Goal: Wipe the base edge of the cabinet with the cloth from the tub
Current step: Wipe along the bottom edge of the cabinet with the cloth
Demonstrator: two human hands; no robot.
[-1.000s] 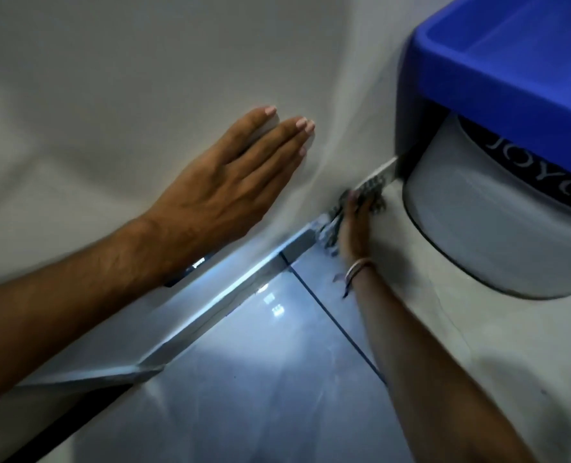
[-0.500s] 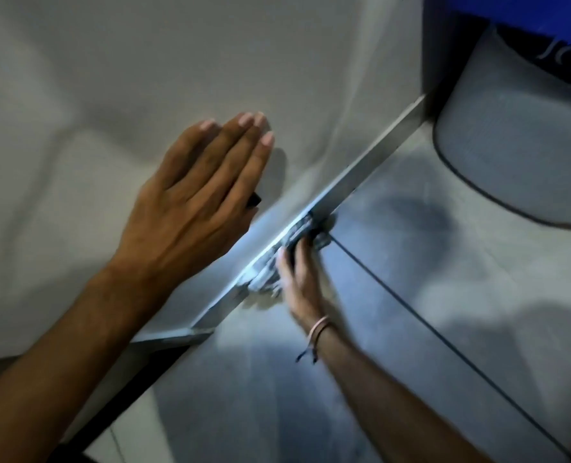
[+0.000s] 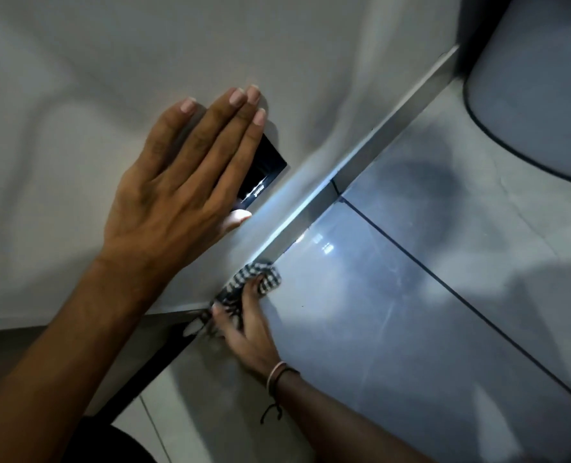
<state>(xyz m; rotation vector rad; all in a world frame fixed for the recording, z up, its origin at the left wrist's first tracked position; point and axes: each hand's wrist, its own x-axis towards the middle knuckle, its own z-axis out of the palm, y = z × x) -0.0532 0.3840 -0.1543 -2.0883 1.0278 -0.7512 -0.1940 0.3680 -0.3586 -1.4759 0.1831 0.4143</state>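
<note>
Head view: checked cloth (image 3: 254, 284) at lower centre, bunched under the right hand (image 3: 247, 332), now near the cabinet's (image 3: 77, 78) base edge (image 3: 361, 155) end corner after sliding from the upper-right tub (image 3: 538, 95), so the pass looks nearly finished; left hand (image 3: 180, 182) flat, open on the panel.
</note>
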